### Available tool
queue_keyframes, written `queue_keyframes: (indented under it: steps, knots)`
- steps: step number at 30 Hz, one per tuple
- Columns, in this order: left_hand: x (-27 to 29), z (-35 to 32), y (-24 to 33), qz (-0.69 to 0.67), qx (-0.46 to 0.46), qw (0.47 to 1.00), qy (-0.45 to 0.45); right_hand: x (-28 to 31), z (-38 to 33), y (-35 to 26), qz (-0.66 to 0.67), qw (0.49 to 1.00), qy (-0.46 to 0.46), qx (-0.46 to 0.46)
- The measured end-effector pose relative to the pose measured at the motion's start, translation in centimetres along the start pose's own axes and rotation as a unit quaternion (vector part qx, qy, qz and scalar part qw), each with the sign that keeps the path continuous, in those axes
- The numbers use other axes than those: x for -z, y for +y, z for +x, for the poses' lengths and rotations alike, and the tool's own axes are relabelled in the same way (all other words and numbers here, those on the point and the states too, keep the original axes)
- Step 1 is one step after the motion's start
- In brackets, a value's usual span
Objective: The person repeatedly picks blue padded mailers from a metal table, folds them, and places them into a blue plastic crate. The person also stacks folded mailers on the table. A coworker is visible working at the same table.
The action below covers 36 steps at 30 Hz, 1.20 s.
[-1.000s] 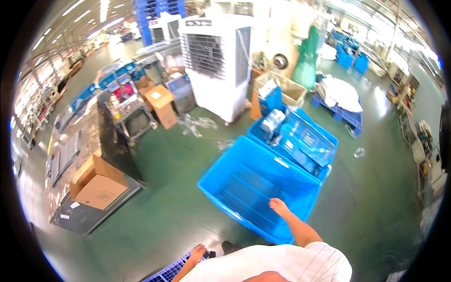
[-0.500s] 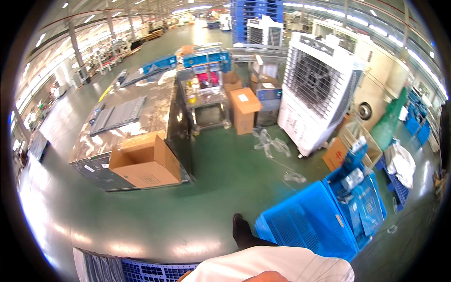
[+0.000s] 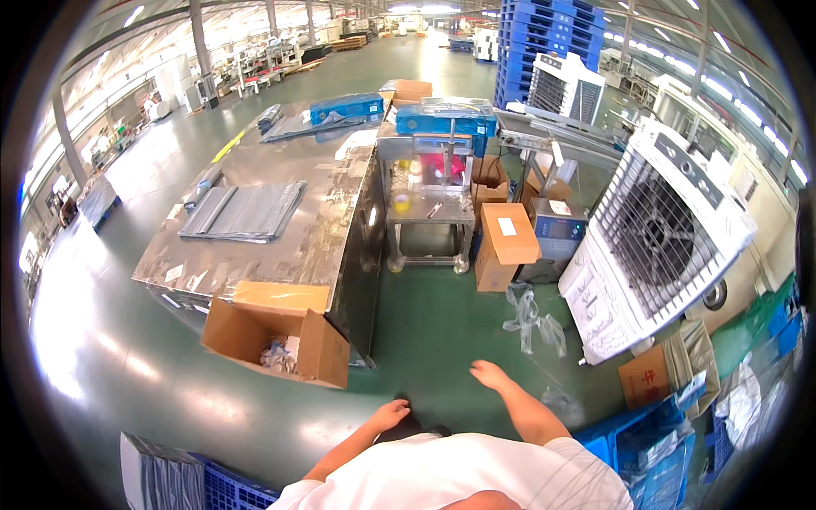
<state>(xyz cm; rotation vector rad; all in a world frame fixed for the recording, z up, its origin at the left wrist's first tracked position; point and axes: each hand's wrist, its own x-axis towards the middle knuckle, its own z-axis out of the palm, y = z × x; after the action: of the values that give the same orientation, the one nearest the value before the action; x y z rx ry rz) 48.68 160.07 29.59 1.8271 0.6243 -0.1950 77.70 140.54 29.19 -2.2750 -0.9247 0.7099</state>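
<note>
My left hand hangs low in front of my body, its fingers loosely bent and holding nothing I can see. Farther forward on the right, my right hand is held over the green floor, also loosely bent with nothing visible in it. Neither hand touches anything. Nearest the left hand stands an uncovered cardboard box with crumpled scraps inside, against the front of a worn worktable. Clear plastic strips lie on the floor ahead of the right hand.
Grey plastic sheets lie on the worktable. Beyond it are a metal cart and a cardboard box. A large white air cooler stands right. Blue crates sit lower right, a blue pallet lower left.
Both hands and forearms have come into view. The worktable and cart look nearer, the air cooler has shifted right, and the blue crates have slid toward the lower right.
</note>
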Motion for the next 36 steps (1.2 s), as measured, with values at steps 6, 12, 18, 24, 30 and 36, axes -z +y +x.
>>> queue_keyframes:
  steps: [6,12,18,24,30,36]
  knots:
    - [7.6,14.4,5.4,-0.12,-0.063,0.99,-0.049,0.5,15.2,-18.4,0.103,0.952,-0.219,0.187]
    - [21.2,27.6,8.0,-0.03,-0.059,0.993,0.101,3.9,25.8,-20.2,-0.01,0.919,-0.381,0.106]
    - [33.8,36.3,12.7,-0.028,-0.093,0.965,0.243,6.3,42.9,-18.8,0.026,0.975,-0.192,0.111]
    - [39.9,40.3,7.7,-0.165,-0.022,0.938,0.305,11.6,63.3,-26.9,-0.06,0.978,-0.115,0.166]
    - [43.8,39.2,8.2,-0.343,0.072,0.816,0.46,25.0,91.3,-41.2,-0.142,0.953,0.196,0.183]
    - [49.0,44.2,14.0,-0.396,0.11,0.716,0.564,31.6,110.4,-47.6,-0.561,0.823,0.067,0.057]
